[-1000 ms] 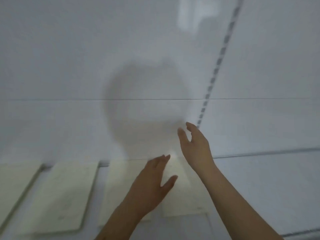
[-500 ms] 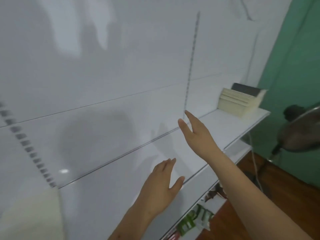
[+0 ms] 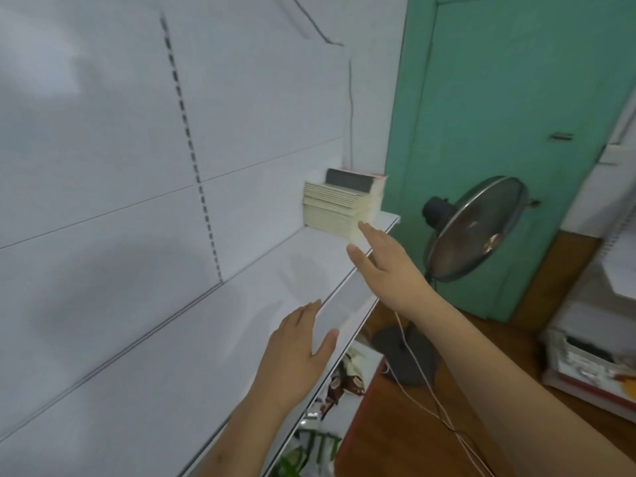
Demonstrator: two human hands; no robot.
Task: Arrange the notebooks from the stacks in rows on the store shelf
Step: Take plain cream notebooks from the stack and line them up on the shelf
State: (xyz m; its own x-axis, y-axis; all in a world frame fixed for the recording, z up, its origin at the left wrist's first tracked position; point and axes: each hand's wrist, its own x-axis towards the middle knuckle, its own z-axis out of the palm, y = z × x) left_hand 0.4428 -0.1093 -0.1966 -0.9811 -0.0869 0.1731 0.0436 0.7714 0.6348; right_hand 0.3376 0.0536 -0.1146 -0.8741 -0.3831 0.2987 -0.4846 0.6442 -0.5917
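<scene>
A stack of cream notebooks (image 3: 335,210) stands at the far right end of the white store shelf (image 3: 192,346), with a taller stack topped by a dark cover (image 3: 349,180) right behind it. My right hand (image 3: 385,266) reaches toward the stack with straight fingers, its fingertips at the stack's near bottom corner; whether they touch it is unclear. My left hand (image 3: 299,352) hovers flat and empty over the shelf near its front edge, fingers straight.
A standing fan (image 3: 478,228) and a green door (image 3: 516,115) are to the right of the shelf end. A white cable (image 3: 426,383) runs across the wooden floor. Packaged goods (image 3: 340,383) lie on the lower shelf. White boxes (image 3: 592,366) sit at the far right.
My view has swung right, away from the notebooks laid flat on the shelf. The stacks at the shelf's end came into view, and my right hand has reached out to them.
</scene>
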